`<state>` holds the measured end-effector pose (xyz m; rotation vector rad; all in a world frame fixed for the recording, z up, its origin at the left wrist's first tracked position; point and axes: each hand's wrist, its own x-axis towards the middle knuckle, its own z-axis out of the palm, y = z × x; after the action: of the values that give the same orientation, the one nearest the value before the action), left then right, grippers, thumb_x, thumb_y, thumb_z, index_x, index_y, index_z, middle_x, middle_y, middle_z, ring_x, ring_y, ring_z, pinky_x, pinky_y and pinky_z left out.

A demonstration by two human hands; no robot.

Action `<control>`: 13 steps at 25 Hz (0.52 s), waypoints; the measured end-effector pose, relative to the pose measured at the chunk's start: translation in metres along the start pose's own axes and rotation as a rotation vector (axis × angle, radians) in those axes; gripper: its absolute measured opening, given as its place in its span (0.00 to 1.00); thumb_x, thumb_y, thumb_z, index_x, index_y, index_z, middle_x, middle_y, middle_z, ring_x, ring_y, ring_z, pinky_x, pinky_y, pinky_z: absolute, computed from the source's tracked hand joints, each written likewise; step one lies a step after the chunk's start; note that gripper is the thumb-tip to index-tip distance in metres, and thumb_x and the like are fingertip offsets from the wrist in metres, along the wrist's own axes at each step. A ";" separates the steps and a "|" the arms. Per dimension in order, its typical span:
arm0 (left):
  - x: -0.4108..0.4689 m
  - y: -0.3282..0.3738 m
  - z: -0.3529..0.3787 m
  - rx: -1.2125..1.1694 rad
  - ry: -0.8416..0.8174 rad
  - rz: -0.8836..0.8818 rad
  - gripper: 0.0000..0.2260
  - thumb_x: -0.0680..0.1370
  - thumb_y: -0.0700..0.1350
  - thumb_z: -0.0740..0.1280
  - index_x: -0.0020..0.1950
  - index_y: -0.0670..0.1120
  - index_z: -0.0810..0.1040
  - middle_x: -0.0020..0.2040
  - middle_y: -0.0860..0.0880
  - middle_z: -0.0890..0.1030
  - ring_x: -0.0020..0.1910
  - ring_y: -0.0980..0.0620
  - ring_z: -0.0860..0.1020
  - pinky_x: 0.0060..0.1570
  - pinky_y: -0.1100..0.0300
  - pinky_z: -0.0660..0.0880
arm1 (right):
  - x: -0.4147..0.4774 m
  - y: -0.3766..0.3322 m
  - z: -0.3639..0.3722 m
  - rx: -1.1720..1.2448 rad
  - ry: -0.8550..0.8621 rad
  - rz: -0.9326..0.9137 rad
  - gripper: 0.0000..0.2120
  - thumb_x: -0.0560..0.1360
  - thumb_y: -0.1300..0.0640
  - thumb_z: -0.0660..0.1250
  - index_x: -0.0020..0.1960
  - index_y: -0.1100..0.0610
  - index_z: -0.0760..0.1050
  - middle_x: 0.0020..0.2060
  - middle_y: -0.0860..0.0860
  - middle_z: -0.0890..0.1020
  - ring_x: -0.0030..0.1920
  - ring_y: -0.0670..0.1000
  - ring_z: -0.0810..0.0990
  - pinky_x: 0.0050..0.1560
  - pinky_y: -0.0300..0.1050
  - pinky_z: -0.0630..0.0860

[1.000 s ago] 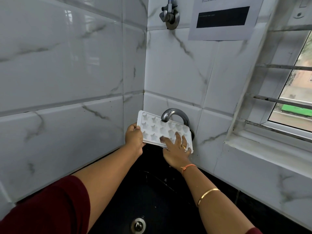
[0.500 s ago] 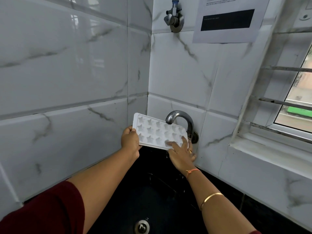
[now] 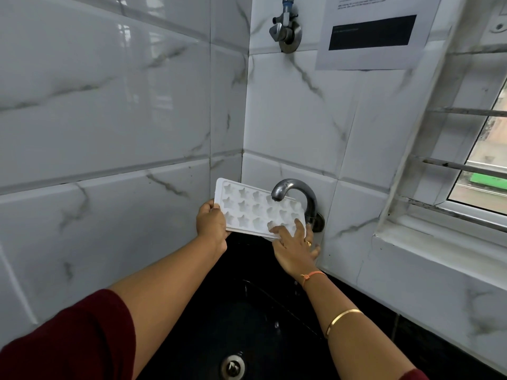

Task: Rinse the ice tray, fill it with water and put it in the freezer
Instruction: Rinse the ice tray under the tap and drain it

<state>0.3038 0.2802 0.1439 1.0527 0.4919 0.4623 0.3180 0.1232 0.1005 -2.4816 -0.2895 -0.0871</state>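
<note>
One ice tray, cells up, contents unclear, long axis ten-to-four o'clock; left hand grips its nine o'clock end; right hand spread flat on it.

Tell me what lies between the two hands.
In the head view, the white star-mould ice tray spans the gap: the left hand grips its left end, the right hand touches its right end.

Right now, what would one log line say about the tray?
step: rinse | ice tray: tilted at tap, over sink | left hand: grips tray's end | right hand: rests on tray
</note>
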 end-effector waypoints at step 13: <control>-0.005 0.001 -0.005 0.013 0.003 0.026 0.08 0.82 0.41 0.53 0.51 0.48 0.72 0.52 0.44 0.77 0.50 0.44 0.77 0.51 0.46 0.78 | -0.003 -0.007 0.001 0.003 -0.070 0.005 0.20 0.77 0.37 0.50 0.66 0.38 0.66 0.77 0.50 0.43 0.75 0.56 0.32 0.69 0.68 0.34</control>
<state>0.2966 0.2815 0.1435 1.0720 0.4852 0.4840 0.3130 0.1286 0.1036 -2.4853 -0.3133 0.0024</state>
